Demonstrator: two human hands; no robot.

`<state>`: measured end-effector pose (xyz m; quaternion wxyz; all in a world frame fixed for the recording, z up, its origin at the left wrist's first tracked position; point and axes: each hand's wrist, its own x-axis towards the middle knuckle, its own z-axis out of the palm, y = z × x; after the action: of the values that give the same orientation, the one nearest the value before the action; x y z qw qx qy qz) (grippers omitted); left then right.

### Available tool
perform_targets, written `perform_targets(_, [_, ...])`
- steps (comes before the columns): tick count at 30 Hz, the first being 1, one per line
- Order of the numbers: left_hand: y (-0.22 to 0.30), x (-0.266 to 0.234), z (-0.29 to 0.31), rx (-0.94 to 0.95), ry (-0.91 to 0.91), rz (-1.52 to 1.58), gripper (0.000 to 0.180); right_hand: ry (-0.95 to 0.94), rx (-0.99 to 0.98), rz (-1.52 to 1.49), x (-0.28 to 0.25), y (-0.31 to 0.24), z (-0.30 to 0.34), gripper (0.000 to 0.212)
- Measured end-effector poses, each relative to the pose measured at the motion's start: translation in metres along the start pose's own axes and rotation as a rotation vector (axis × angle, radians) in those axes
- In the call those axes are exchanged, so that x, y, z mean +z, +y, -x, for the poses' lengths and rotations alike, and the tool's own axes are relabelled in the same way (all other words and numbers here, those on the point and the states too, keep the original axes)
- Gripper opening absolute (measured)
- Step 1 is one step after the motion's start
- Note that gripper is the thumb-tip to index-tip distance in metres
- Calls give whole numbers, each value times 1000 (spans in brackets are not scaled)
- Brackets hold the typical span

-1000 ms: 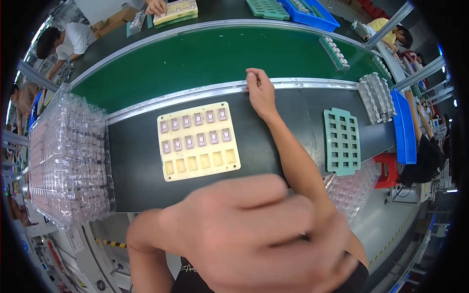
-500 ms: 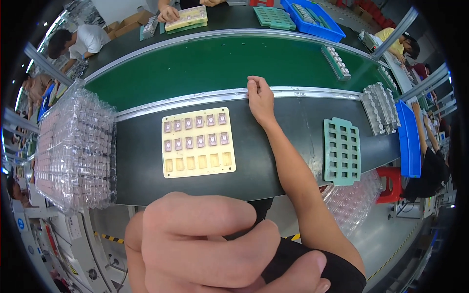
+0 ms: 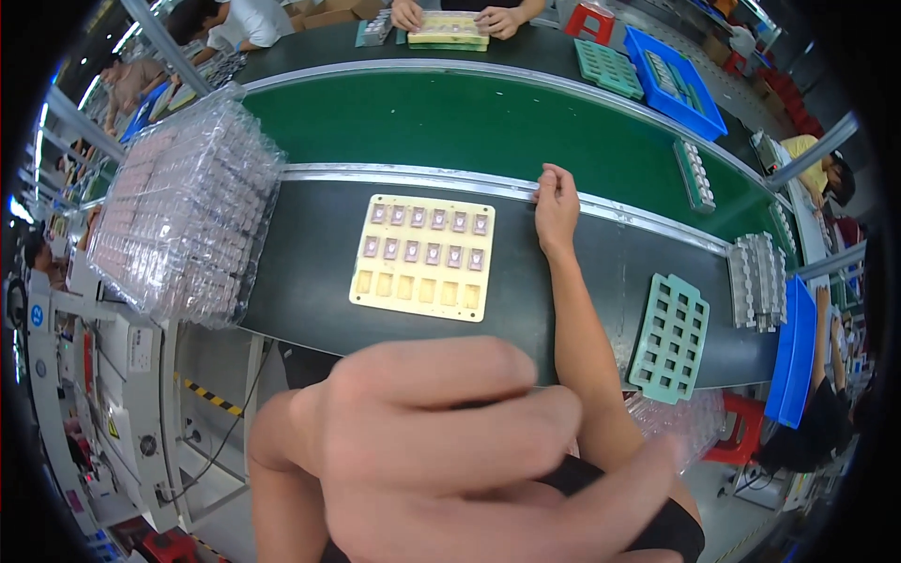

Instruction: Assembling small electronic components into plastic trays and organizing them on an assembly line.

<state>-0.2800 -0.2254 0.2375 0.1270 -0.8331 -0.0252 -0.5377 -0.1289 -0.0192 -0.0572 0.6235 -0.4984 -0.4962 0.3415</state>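
The left hand (image 3: 422,450) looms close to the camera across the lower middle, soft with blur, and covers the near edge of the dark table (image 3: 310,314) and part of the lap. Its fingers are bent, with narrow gaps between them; the lowest smears out toward the right. The palm side is turned away, so I cannot tell whether they pinch anything.

The right hand (image 3: 557,218) lies at the metal rail (image 3: 422,175), fingers folded loosely together with the thumb alongside; what the curl may hide cannot be made out.

Between the left hand and the rail, the yellow tray (image 3: 422,302) lies flat on the table, wholly in sight. Its 2 far rows hold 12 small pink pieces (image 3: 433,254), too small for their pale markings to be read; the 6 pockets of the near row show bare yellow.

To the right, a green tray (image 3: 669,340) sits at an angle, well apart from the yellow tray. At left, a stack of clear plastic trays (image 3: 178,211) glares so much that its layers blend. Beyond the green belt (image 3: 404,117), a co-worker's hands (image 3: 498,21) touch another yellow tray (image 3: 449,42); the upper edge cuts off that person's body.
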Motion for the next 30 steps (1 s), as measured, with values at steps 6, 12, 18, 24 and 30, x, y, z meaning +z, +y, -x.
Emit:
perform_targets(6, [32, -52, 46, -410, -70, -24, 17, -1, 23, 26, -6, 1, 2, 30])
perform_targets(12, [36, -90, 82, -574, -145, -106, 29, 4, 3, 61, -8, 5, 2, 29])
perform_targets(18, [40, -119, 139, -738, -110, -213, 39, 14, -15, 157, -6, 1, 5, 29])
perform_targets(24, [42, -137, 190, -934, -16, -174, 36, 55, -33, 248, -9, 2, 1, 31])
perform_targets(30, [57, -166, 216, -1046, 17, -211, 35, 31, -28, 388, 8, 5, 0, 34])
